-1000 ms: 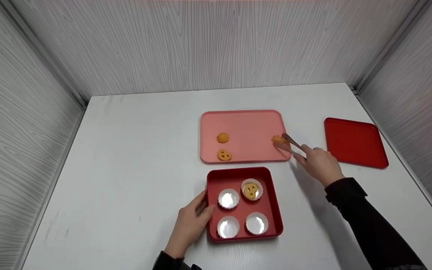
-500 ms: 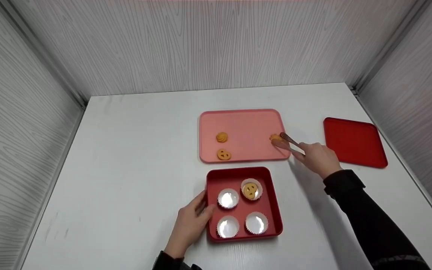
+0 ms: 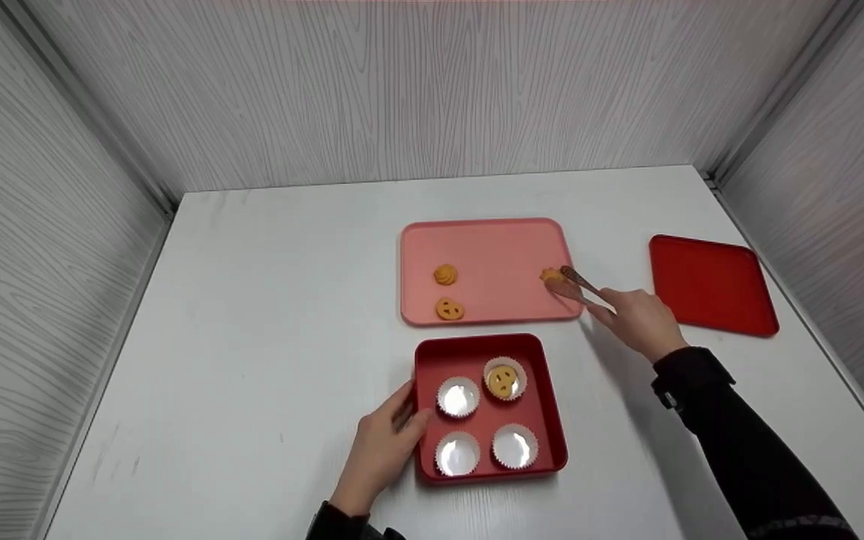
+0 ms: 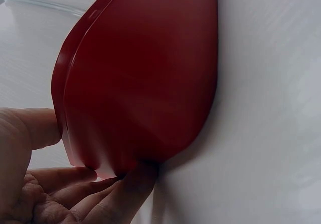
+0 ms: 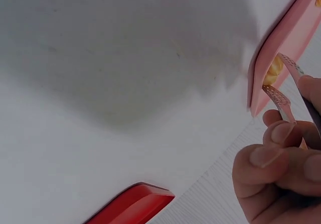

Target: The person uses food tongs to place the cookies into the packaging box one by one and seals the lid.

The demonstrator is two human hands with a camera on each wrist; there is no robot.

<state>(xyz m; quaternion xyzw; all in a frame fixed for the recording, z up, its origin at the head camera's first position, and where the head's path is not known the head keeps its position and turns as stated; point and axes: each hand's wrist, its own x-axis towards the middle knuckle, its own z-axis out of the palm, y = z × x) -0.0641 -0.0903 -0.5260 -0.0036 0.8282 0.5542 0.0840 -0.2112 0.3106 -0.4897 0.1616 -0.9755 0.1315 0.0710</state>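
Note:
My right hand [image 3: 646, 324] holds a pair of metal tongs [image 3: 583, 283] over the right end of a pink tray [image 3: 492, 244]. The tong tips lie on either side of a golden cookie [image 3: 552, 275], close against it in the right wrist view. A swirled cookie [image 3: 445, 274] and a pretzel-shaped cookie [image 3: 450, 308] lie at the tray's left. My left hand [image 3: 381, 448] grips the left wall of a deep red box [image 3: 484, 346], thumb at the rim and fingers along the outside. Inside stand several white paper cups; the back right cup [image 3: 516, 367] holds a pretzel-shaped cookie [image 3: 502, 382].
A flat red tray [image 3: 713, 285] lies at the right, beyond my right hand. White table surface [image 3: 252, 337] stretches to the left. Grey wood-grain panels [image 3: 432, 90] wall in the back and both sides.
Over the last second the tongs and the cookie between their tips shift slightly to the left. My left hand and the red box keep their place.

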